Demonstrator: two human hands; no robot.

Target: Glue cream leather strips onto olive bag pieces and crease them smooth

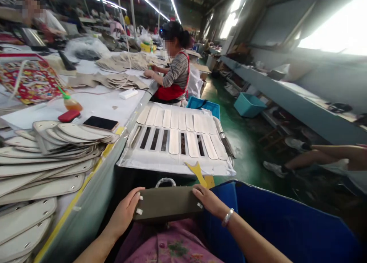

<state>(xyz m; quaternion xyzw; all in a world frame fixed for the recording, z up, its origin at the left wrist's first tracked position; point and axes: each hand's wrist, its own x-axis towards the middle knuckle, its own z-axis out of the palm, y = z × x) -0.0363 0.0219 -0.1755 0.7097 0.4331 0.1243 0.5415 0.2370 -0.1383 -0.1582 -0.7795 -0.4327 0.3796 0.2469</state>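
A dark olive bag, box-like in shape, is held level in front of my body, with small white tabs near its ends. My left hand is closed around its left end, thumb on top. At the right end, my right hand grips the upper corner, a silvery bracelet on that wrist. Just behind the bag rises a curved loop that looks wrapped in clear film; whether it joins the bag I cannot tell. The bag's underside is hidden.
Stacked pale strap-like panels cover the left table, beside a phone and glue bottle. Ahead, a white rack carries pale strips and a yellow forked piece. A blue bin stands right. A co-worker sits beyond.
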